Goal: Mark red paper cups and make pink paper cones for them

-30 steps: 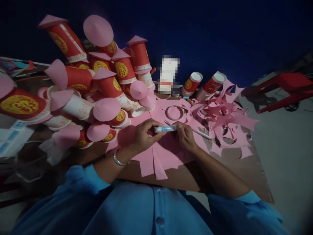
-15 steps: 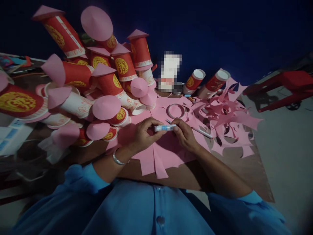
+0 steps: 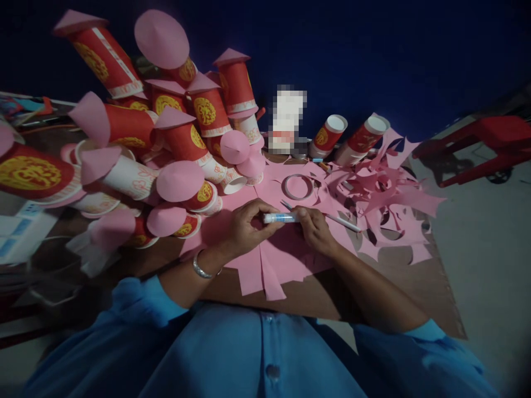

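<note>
A white and blue glue stick (image 3: 279, 218) lies level between my two hands, above pink paper sheets (image 3: 244, 271). My left hand (image 3: 249, 225) pinches its left end between thumb and fingers. Around its right end, the fingers of my right hand (image 3: 315, 229) are closed and hide that end. Just behind my right hand, a slim tool with a pointed grey tip (image 3: 285, 204) and a pale shaft (image 3: 343, 223) rests on the paper; my hand covers its middle. A roll of tape (image 3: 297, 187) lies flat a little farther back.
On the left, many red and white paper cups (image 3: 135, 126) with pink cones are piled up. Two red cups (image 3: 327, 137) stand at the back, near pink paper offcuts (image 3: 384, 193). A red stool (image 3: 483, 143) is beyond the brown table (image 3: 440, 293).
My right hand has shifted slightly and its grip on the glue stick has turned a little. The left hand keeps its hold. The whole view has moved slightly.
</note>
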Available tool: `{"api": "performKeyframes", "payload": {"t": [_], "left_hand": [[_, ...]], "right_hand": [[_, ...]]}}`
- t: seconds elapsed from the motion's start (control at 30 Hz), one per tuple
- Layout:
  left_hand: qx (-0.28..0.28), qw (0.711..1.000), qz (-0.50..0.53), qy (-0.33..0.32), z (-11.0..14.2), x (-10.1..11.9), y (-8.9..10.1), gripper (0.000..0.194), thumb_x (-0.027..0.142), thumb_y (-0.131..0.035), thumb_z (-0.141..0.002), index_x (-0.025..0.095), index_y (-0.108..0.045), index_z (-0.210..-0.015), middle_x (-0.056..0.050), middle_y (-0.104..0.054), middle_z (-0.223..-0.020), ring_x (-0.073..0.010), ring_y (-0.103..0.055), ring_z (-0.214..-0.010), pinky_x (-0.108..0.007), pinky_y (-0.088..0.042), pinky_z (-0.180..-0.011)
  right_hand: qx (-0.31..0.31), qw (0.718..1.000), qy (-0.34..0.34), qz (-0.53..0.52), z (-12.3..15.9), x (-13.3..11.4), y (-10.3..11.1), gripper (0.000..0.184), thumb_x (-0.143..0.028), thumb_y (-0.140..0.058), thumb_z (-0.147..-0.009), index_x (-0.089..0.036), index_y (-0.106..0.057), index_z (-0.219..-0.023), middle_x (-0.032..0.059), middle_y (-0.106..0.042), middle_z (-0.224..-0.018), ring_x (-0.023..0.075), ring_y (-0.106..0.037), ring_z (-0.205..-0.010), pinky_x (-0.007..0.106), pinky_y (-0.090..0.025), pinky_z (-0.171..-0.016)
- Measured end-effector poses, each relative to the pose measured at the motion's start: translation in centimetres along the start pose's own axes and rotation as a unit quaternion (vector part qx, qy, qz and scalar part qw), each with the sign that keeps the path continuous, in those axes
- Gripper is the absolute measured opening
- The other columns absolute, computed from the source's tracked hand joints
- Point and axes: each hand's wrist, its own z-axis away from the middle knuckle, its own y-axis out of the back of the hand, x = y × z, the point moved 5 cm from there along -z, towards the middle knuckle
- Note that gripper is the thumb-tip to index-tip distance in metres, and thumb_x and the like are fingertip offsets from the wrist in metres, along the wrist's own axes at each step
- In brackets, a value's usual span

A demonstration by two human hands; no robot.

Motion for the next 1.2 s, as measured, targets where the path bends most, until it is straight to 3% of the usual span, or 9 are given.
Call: {"api": "performKeyframes", "payload": {"t": [0.17,0.37,0.53,0.67,0.8,1.0,1.2], "left_hand": [[0.024,1.000,0.002,0.014,0.0,-0.4,0.2,0.017,0.019,-0.080,-0.085,0.021,-0.068,-0.096,0.000,-0.075,-0.089,-0.0124,-0.069,-0.076,-0.022,-0.055,-0.063],[0.010,1.000,-0.002,0.002,0.0,-0.2,0.1,0.017,0.018,-0.079,-0.085,0.021,-0.068,-0.098,-0.001,-0.075,-0.092,-0.0132,-0.070,-0.077,-0.024,-0.058,-0.067],[0.022,1.000,-0.007,0.020,-0.2,-0.2,0.3,0.014,0.021,-0.078,-0.085,0.023,-0.068,-0.095,0.000,-0.076,-0.088,-0.0126,-0.069,-0.074,-0.023,-0.054,-0.060],[0.009,0.999,-0.006,0.031,-0.1,-0.4,0.2,0.015,0.023,-0.078,-0.086,0.022,-0.067,-0.096,-0.001,-0.076,-0.092,-0.0133,-0.069,-0.078,-0.023,-0.056,-0.063],[0.004,1.000,-0.004,0.012,-0.1,-0.1,0.1,0.015,0.022,-0.078,-0.086,0.021,-0.067,-0.096,-0.002,-0.075,-0.092,-0.0130,-0.069,-0.078,-0.023,-0.056,-0.064],[0.006,1.000,-0.023,0.020,-0.3,0.1,0.2,0.015,0.020,-0.078,-0.085,0.022,-0.068,-0.095,-0.001,-0.076,-0.090,-0.0126,-0.069,-0.075,-0.023,-0.054,-0.062],[0.005,1.000,-0.015,-0.004,-0.3,0.4,0.2,0.016,0.018,-0.078,-0.085,0.021,-0.067,-0.095,-0.002,-0.076,-0.091,-0.0128,-0.069,-0.076,-0.023,-0.055,-0.063]], "right_hand": [[0.027,0.996,0.072,0.035,-0.1,-0.9,0.3,0.051,-0.069,-0.044,-0.104,-0.022,-0.061,-0.094,0.0013,-0.058,-0.079,0.0154,-0.049,-0.064,0.031,-0.039,-0.060],[-0.002,1.000,-0.001,-0.008,-0.1,0.0,-0.1,0.056,-0.065,-0.036,-0.108,-0.023,-0.049,-0.072,-0.0043,-0.041,-0.061,0.0133,-0.039,-0.055,0.029,-0.032,-0.055],[0.009,0.997,0.067,0.025,-0.2,-0.8,0.0,0.045,-0.065,-0.048,-0.104,-0.023,-0.060,-0.096,0.0001,-0.056,-0.078,0.0153,-0.050,-0.066,0.030,-0.040,-0.062],[-0.019,1.000,0.005,0.004,-0.2,-0.3,-0.3,0.055,-0.070,-0.040,-0.105,-0.024,-0.050,-0.077,-0.0031,-0.046,-0.064,0.0141,-0.043,-0.059,0.029,-0.035,-0.056],[-0.033,0.996,-0.063,-0.061,0.0,0.8,-0.6,0.061,-0.075,-0.038,-0.103,-0.024,-0.046,-0.070,-0.0050,-0.037,-0.057,0.0128,-0.036,-0.052,0.029,-0.029,-0.050],[0.008,0.998,0.000,-0.061,-0.2,0.0,0.1,0.052,-0.074,-0.051,-0.099,-0.023,-0.062,-0.094,-0.0023,-0.056,-0.070,0.0143,-0.050,-0.058,0.029,-0.041,-0.055],[0.006,0.996,-0.020,-0.090,-0.1,0.4,-0.2,0.047,-0.067,-0.052,-0.102,-0.022,-0.061,-0.089,-0.0037,-0.051,-0.065,0.0132,-0.048,-0.056,0.028,-0.041,-0.054]]}}
